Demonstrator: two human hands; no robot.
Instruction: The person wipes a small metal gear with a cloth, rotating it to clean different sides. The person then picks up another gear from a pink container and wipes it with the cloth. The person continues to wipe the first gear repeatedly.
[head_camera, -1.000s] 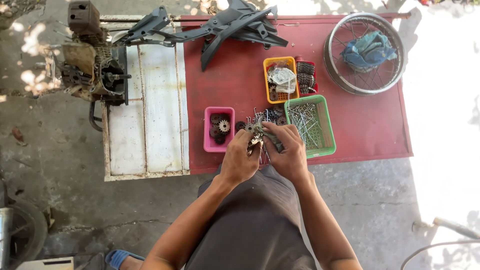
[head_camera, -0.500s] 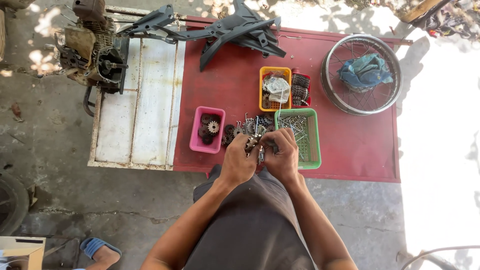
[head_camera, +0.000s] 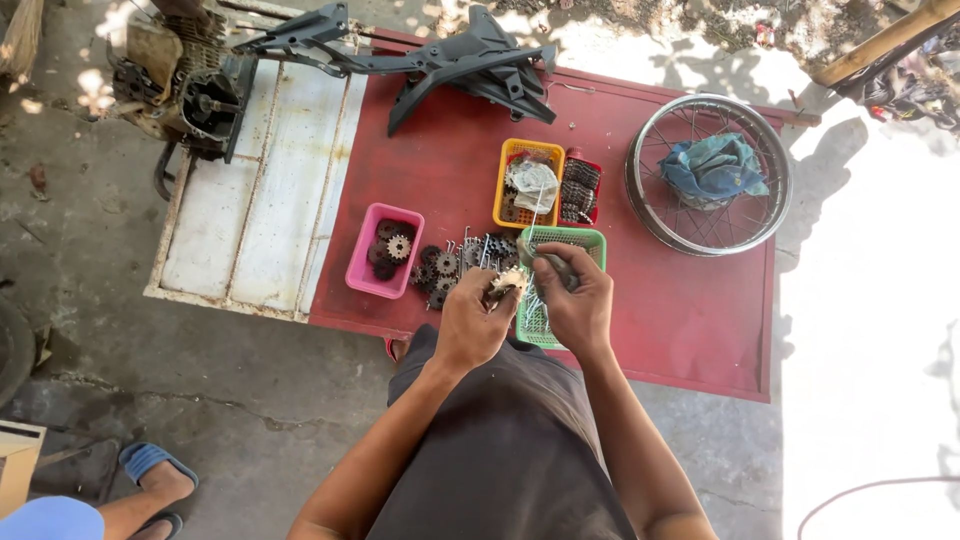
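My left hand (head_camera: 470, 322) is closed around a small metal sprocket (head_camera: 503, 283), held just above the front of the red table (head_camera: 690, 320). My right hand (head_camera: 577, 305) grips a thin metal rod (head_camera: 548, 262) over the green basket (head_camera: 572, 236) of spokes. A loose pile of sprockets and bolts (head_camera: 462, 258) lies on the table right in front of my left hand. The pink tray (head_camera: 360, 272) with dark sprockets sits to the left of that pile.
An orange basket (head_camera: 510, 152) and a red basket (head_camera: 581, 190) of parts stand behind the green one. A spoked wheel rim (head_camera: 645, 210) with a blue rag lies at the right. Black plastic fairing (head_camera: 450, 60) and an engine (head_camera: 190, 85) are at the back left. Another person's sandalled foot (head_camera: 150, 475) is lower left.
My hands have drawn slightly apart, the left keeping the sprocket, the right lifting the rod over the green basket. The camera view has shifted, so the table sits lower and tilted.
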